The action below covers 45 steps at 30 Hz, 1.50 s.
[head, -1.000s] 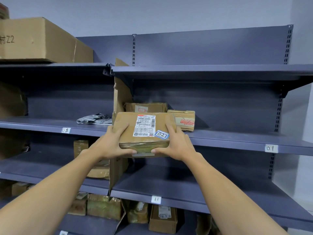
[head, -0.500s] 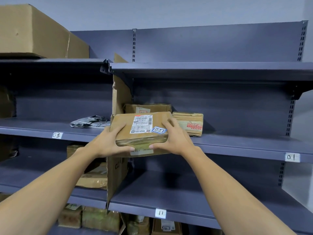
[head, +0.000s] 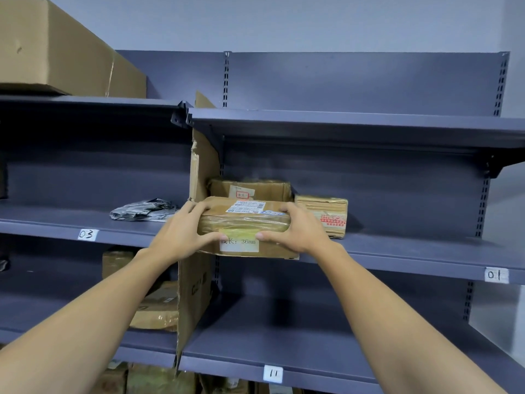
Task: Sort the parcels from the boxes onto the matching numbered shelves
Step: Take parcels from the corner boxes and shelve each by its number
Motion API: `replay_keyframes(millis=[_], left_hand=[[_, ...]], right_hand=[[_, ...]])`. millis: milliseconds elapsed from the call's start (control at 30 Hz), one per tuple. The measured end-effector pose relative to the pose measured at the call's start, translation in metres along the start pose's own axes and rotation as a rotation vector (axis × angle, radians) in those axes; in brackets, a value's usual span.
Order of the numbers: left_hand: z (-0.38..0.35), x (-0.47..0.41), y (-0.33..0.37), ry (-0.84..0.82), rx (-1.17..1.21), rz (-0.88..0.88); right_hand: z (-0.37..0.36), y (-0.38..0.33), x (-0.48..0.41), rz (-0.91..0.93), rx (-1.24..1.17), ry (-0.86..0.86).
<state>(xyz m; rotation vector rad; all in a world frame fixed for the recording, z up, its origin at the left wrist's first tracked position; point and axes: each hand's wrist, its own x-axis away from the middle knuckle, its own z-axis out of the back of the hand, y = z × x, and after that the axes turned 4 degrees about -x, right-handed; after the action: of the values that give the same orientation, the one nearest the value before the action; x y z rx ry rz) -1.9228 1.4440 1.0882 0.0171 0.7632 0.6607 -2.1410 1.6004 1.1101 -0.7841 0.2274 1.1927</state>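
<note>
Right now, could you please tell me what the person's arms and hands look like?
The left arm and right arm are bare as far as the view shows, with no sleeves. The left hand and right hand wear no gloves, and no watch, ring or band shows.

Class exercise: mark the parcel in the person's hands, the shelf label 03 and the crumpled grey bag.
held parcel (head: 244,226), head view, on its taped front face.
label 03 (head: 86,234), head view, middle of the white tag.
grey bag (head: 142,210), head view, centre of the crumpled plastic.
</note>
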Motion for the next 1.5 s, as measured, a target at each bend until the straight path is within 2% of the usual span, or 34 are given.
replay_keyframes(millis=[333, 967, 1500], left_hand=[[-0.013, -0.010, 0.000, -0.007, 0.102, 0.052], [-0.027, -0.015, 0.000, 0.033, 0.158, 0.068], [-0.027, -0.005, 0.002, 0.030, 0.191, 0.054]], right_hand=[[-0.007, 0.005, -0.014, -0.057, -0.070, 0.022], [-0.018, 0.012, -0.019, -0.035, -0.203, 0.053], [-0.019, 0.007, -0.005, -0.005, -0.167, 0.088]])
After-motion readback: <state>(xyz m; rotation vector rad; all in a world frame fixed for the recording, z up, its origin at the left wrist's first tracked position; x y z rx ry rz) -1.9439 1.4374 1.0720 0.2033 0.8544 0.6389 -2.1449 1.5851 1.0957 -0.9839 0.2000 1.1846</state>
